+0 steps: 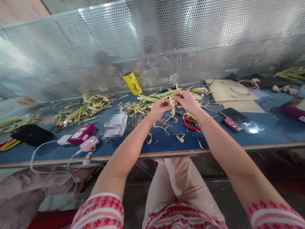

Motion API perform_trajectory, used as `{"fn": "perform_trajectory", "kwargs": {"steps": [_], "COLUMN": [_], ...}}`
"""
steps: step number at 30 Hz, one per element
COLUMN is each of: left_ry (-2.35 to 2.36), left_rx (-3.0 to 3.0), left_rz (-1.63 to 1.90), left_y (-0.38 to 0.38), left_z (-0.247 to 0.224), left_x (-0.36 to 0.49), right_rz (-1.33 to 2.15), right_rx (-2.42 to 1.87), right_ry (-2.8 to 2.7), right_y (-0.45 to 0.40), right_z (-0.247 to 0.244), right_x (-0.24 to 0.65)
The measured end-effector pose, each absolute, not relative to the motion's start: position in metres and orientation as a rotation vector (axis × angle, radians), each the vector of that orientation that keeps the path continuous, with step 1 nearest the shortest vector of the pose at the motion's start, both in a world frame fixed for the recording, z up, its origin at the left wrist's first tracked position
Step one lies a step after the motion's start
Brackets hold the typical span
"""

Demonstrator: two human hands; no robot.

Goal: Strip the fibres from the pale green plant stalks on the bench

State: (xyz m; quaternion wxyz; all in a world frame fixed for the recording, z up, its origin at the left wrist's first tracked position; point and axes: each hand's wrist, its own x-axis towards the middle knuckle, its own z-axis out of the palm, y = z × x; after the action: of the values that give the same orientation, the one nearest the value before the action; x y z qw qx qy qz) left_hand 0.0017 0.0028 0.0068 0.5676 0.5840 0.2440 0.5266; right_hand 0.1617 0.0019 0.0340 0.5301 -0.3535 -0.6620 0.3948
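Pale green plant strips lie in piles on the blue table (128, 147). Over the middle pile, my left hand (161, 109) is closed on the left side of a pale plant piece (172, 103). My right hand (185, 99) pinches the same piece from the upper right, wearing a thin bracelet at the wrist. Beneath my hands are thin curled peelings (169, 119), and just right of them lie scissors with red and yellow handles (190, 122). Longer green stalks (152, 98) rest behind my hands.
A yellow tube (132, 83) stands tilted at the perforated metal screen (190, 41). Phone (238, 119) and cardboard (231, 92) lie right; purple device (82, 134), white cable and another plant pile (83, 109) lie left. A seated person's leg (35, 187) shows at lower left.
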Motion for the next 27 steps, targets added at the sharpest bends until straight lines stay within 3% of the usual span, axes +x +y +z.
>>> {"fn": "perform_trajectory", "kwargs": {"steps": [27], "left_ry": [0.665], "left_rx": [1.258], "left_rz": [1.266], "left_y": [0.0031], "left_z": [0.0072], "left_x": [0.0048], "right_rz": [0.672], "right_rx": [-0.906], "right_ry": [-1.774], "right_y": [-0.0037], "right_z": [0.0344], "right_x": [0.1599]}}
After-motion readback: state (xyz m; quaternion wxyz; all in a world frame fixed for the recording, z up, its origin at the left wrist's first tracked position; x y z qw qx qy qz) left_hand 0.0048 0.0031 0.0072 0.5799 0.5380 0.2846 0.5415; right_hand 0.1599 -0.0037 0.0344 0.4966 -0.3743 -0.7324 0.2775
